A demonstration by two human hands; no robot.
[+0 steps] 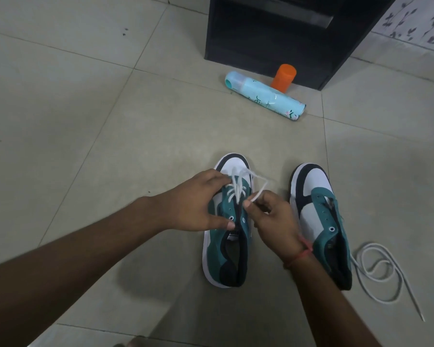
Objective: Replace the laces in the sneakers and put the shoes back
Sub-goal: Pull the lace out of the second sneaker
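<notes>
Two teal/white sneakers point(273, 221) on grey tile floor point(85, 108) nr black cabinet point(273, 38). L hand point(193, 204) grips half-laced one; R hand point(271, 216) pinches lace point(257, 194).

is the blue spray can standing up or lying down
Lying down: the blue spray can rests on its side on the floor tiles, beside the upright orange cap.

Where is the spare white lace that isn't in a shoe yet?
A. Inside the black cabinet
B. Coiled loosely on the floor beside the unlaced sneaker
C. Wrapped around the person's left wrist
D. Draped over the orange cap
B: the loose white lace lies in loops on the floor tiles just right of the unlaced sneaker, apart from the sneaker being laced.
</notes>
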